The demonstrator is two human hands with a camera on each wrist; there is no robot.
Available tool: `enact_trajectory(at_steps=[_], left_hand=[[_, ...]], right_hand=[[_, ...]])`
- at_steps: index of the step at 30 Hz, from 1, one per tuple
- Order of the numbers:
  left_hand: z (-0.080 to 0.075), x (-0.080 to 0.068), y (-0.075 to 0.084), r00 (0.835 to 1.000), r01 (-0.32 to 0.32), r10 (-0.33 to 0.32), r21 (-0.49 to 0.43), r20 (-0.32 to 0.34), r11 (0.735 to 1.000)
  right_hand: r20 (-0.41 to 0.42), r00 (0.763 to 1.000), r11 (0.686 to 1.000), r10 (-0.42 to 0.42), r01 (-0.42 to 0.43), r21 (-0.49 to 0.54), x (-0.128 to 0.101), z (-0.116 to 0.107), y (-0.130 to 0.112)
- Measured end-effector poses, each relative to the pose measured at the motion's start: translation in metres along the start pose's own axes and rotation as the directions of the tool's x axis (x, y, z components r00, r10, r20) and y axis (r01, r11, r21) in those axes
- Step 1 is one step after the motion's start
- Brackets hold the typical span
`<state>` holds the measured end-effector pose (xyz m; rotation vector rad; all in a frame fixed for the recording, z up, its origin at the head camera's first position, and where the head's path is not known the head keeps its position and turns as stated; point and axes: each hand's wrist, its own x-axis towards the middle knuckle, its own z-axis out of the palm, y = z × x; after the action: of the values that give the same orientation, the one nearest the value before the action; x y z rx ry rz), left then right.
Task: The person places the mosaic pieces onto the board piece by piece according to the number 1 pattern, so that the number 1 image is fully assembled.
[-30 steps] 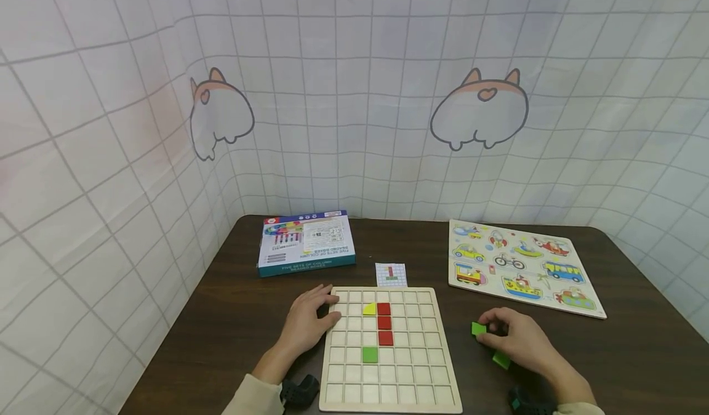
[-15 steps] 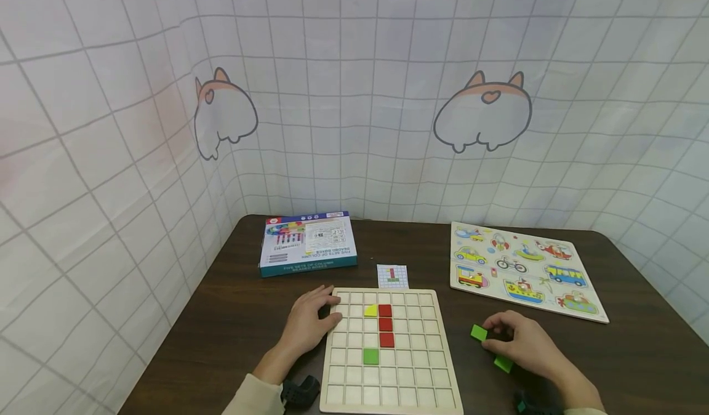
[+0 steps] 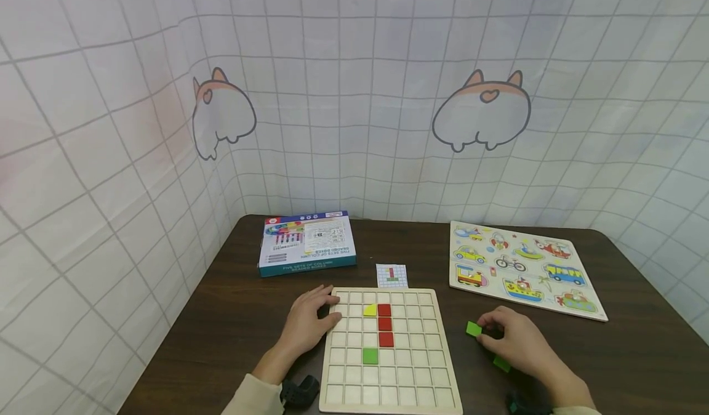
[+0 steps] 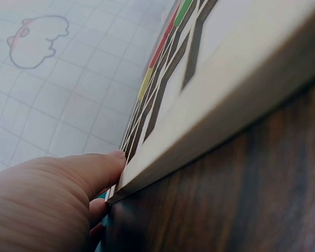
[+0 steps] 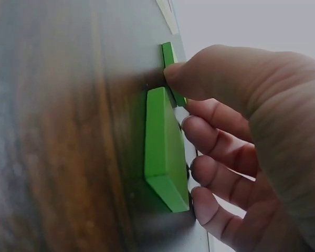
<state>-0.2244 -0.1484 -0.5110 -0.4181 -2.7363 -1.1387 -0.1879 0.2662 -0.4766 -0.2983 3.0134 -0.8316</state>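
Observation:
In the head view, my left hand [image 3: 304, 319] rests at the upper left edge of a wooden grid board [image 3: 421, 375]. Its thumb [image 4: 102, 168] touches the board's edge in the left wrist view. Three red tiles [image 3: 385, 339] form a column on the board, a yellow rounded tile [image 3: 370, 310] beside the top one and a green tile [image 3: 370, 356] lower left. Right of the board, my right hand [image 3: 517, 338] pinches a green square tile [image 3: 473, 329] between thumb and index finger. Another green tile [image 5: 160, 142] lies on the table beneath that hand, its other fingers loosely curled.
A small pattern card [image 3: 391, 275] lies just behind the board. At the back left is a flat box [image 3: 310, 242], and at the back right a picture puzzle board [image 3: 520, 267]. A grid-patterned curtain [image 3: 354, 156] stands behind the dark table [image 3: 232, 316].
My right hand has shifted slightly left and away from me with the green tile over the last half second. The left hand and the tiles on the board stay put.

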Motion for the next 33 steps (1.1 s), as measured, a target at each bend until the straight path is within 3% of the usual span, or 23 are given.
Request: enact_trajectory(at_steps=[10,19,33], left_hand=[[-0.001,0.0,0.001,1.0,-0.008,0.008,0.0,-0.011,1.0],[0.002,0.0,0.003,1.0,-0.014,0.014,-0.012,-0.002,1.0],[-0.002,0.0,0.004,1.0,-0.009,0.009,-0.009,-0.005,1.0]], right_hand=[[-0.042,0.999,1.0,0.01,-0.009,0.012,0.003,0.002,-0.004],[-0.064,0.995,0.996,-0.082,0.083,0.019,0.002,0.01,-0.021],[-0.012,0.976,0.975,-0.215,0.216,0.048,0.003,0.032,-0.061]])
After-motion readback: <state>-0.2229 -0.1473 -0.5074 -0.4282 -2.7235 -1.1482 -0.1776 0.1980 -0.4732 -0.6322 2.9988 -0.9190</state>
